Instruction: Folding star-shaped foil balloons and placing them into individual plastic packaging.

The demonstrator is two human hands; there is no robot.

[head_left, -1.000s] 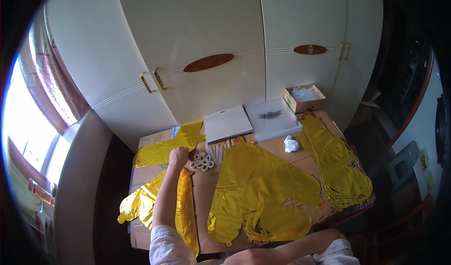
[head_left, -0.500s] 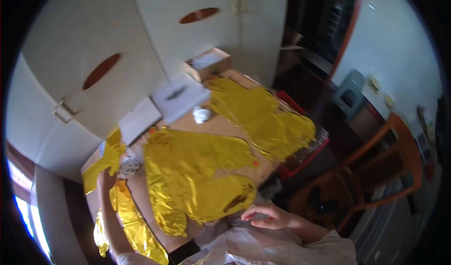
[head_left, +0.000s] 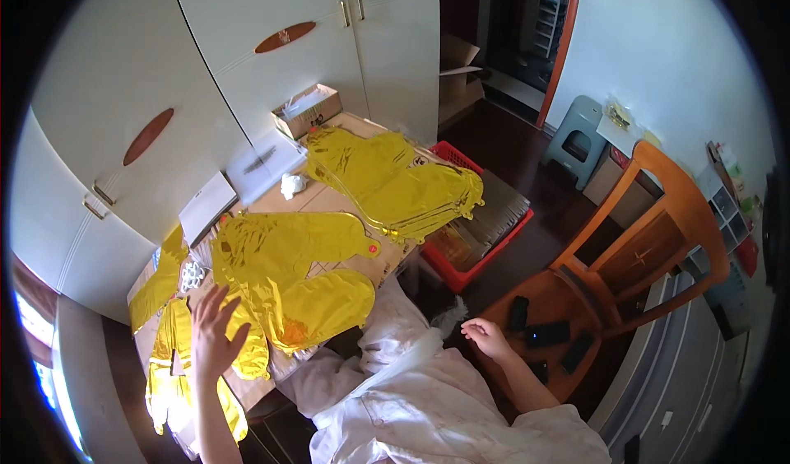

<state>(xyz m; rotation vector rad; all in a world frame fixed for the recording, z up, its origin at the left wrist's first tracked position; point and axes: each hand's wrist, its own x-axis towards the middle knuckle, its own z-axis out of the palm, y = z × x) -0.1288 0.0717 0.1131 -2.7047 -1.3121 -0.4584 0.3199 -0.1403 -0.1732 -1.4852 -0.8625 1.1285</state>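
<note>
Several flat gold foil balloons lie on a brown cardboard-topped table. My left hand is open with its fingers spread, raised over the near left foil balloon and holding nothing. Just right of that hand lies a large foil balloon with a small red dot at its tip. Another foil balloon covers the table's far right part. My right hand is off the table, to the right of my lap, its fingers loosely extended. Close to its fingertips is a wisp of clear plastic; whether they touch I cannot tell.
At the table's back are a small cardboard box, a white crumpled wad and a white sheet. A red crate of packed flat items stands right of the table. Dark devices lie on a wooden chair.
My left hand has come off the gold foil at the left and opened. The view has turned, bringing the chair and crate further in. My right hand still stays beside my lap.
</note>
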